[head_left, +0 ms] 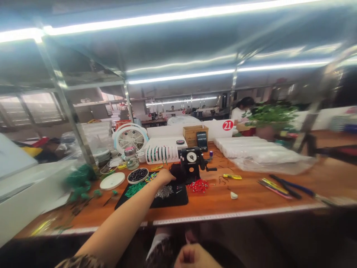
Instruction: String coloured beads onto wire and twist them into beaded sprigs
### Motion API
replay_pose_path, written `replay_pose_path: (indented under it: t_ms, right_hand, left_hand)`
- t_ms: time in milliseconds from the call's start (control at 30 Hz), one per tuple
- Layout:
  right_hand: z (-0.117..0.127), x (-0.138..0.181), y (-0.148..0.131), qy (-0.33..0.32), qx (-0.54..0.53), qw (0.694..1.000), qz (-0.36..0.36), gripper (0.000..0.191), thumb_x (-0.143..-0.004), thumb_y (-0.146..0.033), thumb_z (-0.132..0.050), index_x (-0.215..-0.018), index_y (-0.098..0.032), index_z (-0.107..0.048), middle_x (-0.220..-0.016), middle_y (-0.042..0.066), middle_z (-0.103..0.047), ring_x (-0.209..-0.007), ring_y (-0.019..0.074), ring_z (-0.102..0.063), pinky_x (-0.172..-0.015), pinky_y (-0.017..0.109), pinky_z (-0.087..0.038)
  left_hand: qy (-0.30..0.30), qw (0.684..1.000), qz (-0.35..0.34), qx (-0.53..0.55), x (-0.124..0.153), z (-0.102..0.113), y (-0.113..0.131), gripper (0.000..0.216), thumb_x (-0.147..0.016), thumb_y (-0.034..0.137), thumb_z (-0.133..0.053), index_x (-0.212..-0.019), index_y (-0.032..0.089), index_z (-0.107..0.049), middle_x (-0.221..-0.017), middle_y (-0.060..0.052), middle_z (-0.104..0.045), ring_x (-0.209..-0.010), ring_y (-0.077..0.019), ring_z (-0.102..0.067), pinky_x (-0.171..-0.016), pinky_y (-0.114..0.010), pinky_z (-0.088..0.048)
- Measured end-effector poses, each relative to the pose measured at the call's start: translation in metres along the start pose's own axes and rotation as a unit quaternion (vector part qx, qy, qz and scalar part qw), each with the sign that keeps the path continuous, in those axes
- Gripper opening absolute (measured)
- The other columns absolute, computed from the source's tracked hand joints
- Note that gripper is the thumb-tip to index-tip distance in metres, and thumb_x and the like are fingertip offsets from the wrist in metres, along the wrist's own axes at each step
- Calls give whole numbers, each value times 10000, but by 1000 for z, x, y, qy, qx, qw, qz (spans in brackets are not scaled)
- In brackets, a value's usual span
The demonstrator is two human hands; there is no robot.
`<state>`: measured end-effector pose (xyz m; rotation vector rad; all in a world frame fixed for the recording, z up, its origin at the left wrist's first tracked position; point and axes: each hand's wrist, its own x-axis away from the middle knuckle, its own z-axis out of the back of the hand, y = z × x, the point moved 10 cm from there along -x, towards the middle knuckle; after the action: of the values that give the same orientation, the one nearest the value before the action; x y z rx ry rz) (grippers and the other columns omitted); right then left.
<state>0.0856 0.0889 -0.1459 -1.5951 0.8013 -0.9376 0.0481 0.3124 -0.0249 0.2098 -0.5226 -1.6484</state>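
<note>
My left hand (166, 177) is stretched across the bench, beside a dark bundle (177, 172) at the foot of a black hand-cranked machine with a dial (192, 158). Its fingertips are small and blurred, so its grip does not show. Below it on a black mat (173, 201) lie silver pins (164, 192) and green small pieces (135, 189). Red small pieces (198, 185) are heaped right of the mat. Low in front of the bench, my right hand (195, 257) is closed, fingers curled in; what it holds, if anything, is hidden.
A bowl of black beads (138, 175), a white lid (112, 181) and a fan (131, 139) stand left. White racks with green-wound spools (161, 153) are behind. To the right lie a yellow cutter (232, 176), tools (284, 186) and plastic-wrapped white rolls (251, 150). A metal post (69, 119) rises at left.
</note>
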Motion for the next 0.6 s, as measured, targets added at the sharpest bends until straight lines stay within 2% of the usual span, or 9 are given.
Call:
replay_pose_path:
  t_ms: [267,467,600]
  right_hand:
    - [-1,1,5,20,0,999,-38,371,-512,-453,-776,-663,-137,-654,-656,7,-634,-674,141,-569,-678,249,-414]
    - [-2,-2,-2,7,-9,1000,-6,369,-510,-450,-769,-637,-129,-636,-632,5,-616,-639,127,-545,-650,243,-407]
    - [-1,3,-19,23,18,999,31,303,-563,-391,-740,-619,-124,-609,-591,-7,-579,-586,108,-514,-602,226,-398]
  left_hand:
    - [11,998,5,62,5,9,-6,265,-835,314,-561,-1023,129,-590,-1032,-50,-610,-870,-202,-601,-723,-362,-520]
    - [22,986,27,165,18,9,-12,241,-845,300,-551,-1012,129,-582,-981,-50,-615,-808,-169,-606,-681,-336,-525]
    - [25,961,31,273,36,9,-9,193,-856,287,-536,-950,124,-581,-863,-28,-617,-681,-121,-591,-595,-282,-512]
